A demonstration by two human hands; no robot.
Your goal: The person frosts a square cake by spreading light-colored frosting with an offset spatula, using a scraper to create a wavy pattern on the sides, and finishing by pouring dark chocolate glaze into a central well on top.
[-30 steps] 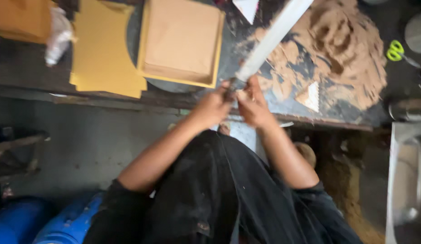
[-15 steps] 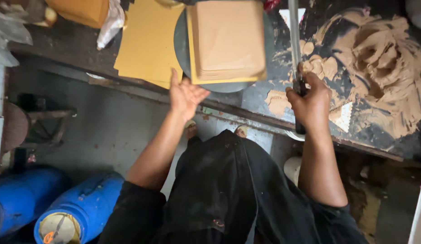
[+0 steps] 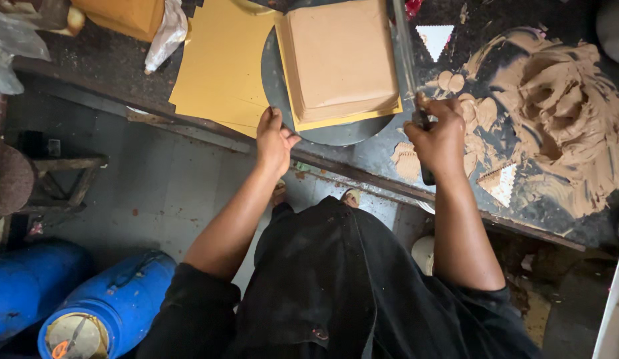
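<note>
Along the near edge of the dark bench (image 3: 110, 63), going left to right, a stack of yellow card sheets (image 3: 220, 70) lies flat, and just beside it sits a round grey turntable (image 3: 336, 129) carrying a square cake (image 3: 341, 60) coated in smooth tan frosting on a yellow board. The left hand (image 3: 275, 138) rests at the turntable's near-left rim, fingers loosely curled with the fingertips touching the rim and the corner of the card sheets; it holds nothing. To the right, the right hand (image 3: 441, 136) is closed in a fist around the dark handle of a long metal spatula (image 3: 404, 56). The blade's long axis runs almost straight away from the person, up along the cake's right side, very close to that face; whether it touches cannot be told. So the cake lies to the left of the blade and beyond the right hand, between the two hands, and the right hand is the one nearer the working face. Farther right, a white triangular scraper (image 3: 434, 38), a second toothed scraper (image 3: 499, 183) and a broad smear of tan frosting (image 3: 562, 113) cover the bench.
</note>
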